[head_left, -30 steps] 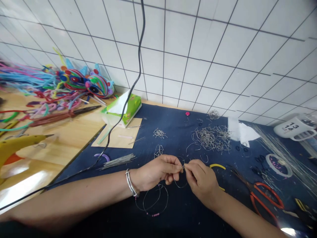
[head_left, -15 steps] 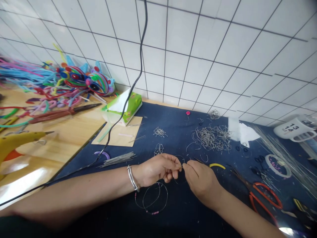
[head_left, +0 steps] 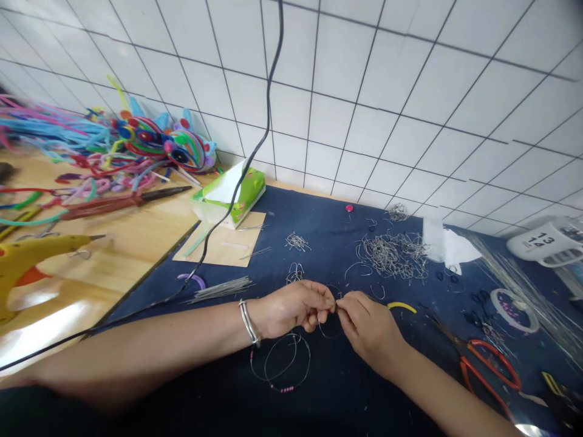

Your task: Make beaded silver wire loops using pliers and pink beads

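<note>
My left hand (head_left: 296, 308), a silver bangle on its wrist, pinches a thin wire (head_left: 321, 331) whose curved part hangs below the fingertips. Close against it, my right hand (head_left: 372, 332) has thumb and forefinger pressed together at the same spot; the bit between the fingertips is too small to make out. Below my left hand, wire rings (head_left: 308, 368) carrying several pink beads (head_left: 287, 389) lie on the dark blue cloth (head_left: 218, 394). A small heap of bent wire (head_left: 295, 273) is just behind my left hand.
Orange-handled scissors (head_left: 494, 363) lie to the right, near a round dish of beads (head_left: 494, 297). Tangled wire (head_left: 387, 255) sits behind my right hand. A black cable (head_left: 268, 97) hangs across the view. On the left are a tissue box (head_left: 248, 197), pliers (head_left: 122, 203) and a yellow glue gun (head_left: 40, 252).
The view has shifted slightly, so things appear a little further right. Both hands stay together at the wire; my right-hand fingers have altered their grip slightly.
</note>
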### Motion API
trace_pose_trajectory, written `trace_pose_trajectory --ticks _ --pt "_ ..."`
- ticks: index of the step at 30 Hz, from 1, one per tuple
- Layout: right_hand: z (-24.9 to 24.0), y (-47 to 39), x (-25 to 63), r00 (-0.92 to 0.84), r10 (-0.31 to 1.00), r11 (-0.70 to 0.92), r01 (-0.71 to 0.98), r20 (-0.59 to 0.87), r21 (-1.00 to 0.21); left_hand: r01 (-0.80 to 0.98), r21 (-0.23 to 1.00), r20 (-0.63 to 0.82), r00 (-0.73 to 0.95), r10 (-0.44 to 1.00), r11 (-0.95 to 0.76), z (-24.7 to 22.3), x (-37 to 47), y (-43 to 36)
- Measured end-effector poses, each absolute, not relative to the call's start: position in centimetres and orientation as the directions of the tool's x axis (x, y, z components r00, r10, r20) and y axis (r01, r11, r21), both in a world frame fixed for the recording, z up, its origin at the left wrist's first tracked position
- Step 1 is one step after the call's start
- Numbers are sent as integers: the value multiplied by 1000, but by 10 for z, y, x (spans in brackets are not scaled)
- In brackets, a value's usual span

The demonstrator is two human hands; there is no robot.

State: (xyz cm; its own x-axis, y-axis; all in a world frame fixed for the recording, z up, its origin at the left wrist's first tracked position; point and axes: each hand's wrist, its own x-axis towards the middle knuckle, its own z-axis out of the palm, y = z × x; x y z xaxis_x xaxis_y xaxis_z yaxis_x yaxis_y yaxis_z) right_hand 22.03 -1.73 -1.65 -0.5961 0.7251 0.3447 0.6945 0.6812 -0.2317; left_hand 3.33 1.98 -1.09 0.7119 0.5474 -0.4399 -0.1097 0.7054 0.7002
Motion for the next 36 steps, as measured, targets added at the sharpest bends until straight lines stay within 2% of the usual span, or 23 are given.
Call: trace_pose_trajectory --ticks 5,10,13,15,18,22,25,30,36 --pt "-13 -17 221 -568 735 675 665 369 -320 -94 700 -432 734 524 708 -13 32 21" --pt "-9 -16 219 -419 884 454 666 207 -591 -85 710 -411 756 509 699 -14 31 22" --pt "-9 -15 219 -389 906 398 652 167 -645 -89 726 -396 756 521 681 -14 30 23" --pt "-9 -15 219 -435 868 483 622 240 -617 -82 732 -390 763 515 676 -15 30 24" --pt "-10 -16 222 -556 766 638 598 323 -484 -56 736 -399 769 499 674 -16 29 25" --pt "-10 -21 223 -639 714 699 638 284 -323 20 748 -437 766 471 663 -13 28 29" --pt "-10 -22 223 -602 735 678 660 313 -323 38 746 -445 771 456 664 -13 27 30" --pt "-13 -20 221 -546 706 695 655 450 -296 -25 716 -422 781 461 697 -18 28 29" --pt "-15 -21 221 -543 687 701 669 483 -246 -101 681 -404 775 487 726 -17 31 22"
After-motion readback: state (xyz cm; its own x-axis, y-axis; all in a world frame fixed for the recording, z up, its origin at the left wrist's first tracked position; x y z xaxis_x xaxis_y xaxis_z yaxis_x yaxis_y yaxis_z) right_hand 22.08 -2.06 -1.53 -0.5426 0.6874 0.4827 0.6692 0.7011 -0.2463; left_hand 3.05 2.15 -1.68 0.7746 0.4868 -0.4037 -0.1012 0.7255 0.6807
